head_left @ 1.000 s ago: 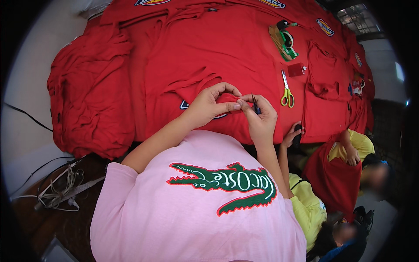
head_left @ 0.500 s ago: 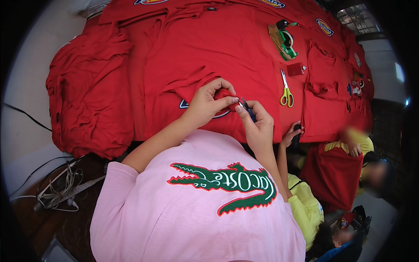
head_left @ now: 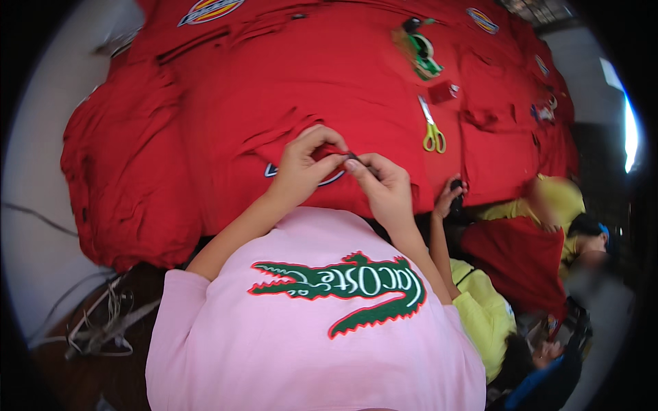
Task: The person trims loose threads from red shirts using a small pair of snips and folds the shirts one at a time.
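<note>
I see oval sewn-on labels on the red cloth: one far-left (head_left: 205,9), one far-right (head_left: 482,20), one under my hands (head_left: 274,171).

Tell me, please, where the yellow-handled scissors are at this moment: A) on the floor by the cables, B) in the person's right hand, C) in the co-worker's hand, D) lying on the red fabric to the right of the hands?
D: the yellow-handled scissors lie untouched on the red fabric, apart from the right hand and left hand.
</note>
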A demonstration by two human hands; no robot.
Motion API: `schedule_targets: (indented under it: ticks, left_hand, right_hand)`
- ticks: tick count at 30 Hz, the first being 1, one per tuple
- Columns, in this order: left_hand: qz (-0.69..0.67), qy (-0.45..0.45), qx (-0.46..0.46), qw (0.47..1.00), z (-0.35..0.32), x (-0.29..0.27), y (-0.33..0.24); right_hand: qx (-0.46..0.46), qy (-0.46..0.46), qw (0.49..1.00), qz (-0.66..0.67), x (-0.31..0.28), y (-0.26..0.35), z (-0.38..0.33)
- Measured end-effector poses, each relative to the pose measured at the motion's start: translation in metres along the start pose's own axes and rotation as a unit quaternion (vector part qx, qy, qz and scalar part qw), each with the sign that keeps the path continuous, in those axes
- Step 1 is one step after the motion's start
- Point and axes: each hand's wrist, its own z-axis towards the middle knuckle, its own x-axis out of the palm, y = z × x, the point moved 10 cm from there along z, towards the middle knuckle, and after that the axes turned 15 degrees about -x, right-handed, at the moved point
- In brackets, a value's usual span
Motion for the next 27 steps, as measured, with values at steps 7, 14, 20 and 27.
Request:
schedule_targets:
  ticks: [7, 14, 20, 27]
  left_hand:
    - [-0.063, -0.009, -0.001, 0.998, 0.013, 0.005, 0.030]
    - [-0.117, 0.028, 0.015, 0.993, 0.024, 0.004, 0.018]
    - [-0.152, 0.039, 0.076, 0.985, 0.048, -0.019, -0.011]
    - [0.367, 0.152, -0.150, 0.905, 0.053, -0.009, 0.133]
  right_hand:
    - [-0.009, -0.056, 0.993, 0.107, -0.013, -0.032, 0.015]
    - [-0.193, -0.036, 0.980, -0.025, -0.017, 0.009, 0.016]
    - [-0.069, -0.062, 0.995, -0.042, -0.021, -0.043, 0.036]
    - [-0.174, -0.109, 0.979, 0.023, -0.111, 0.034, 0.060]
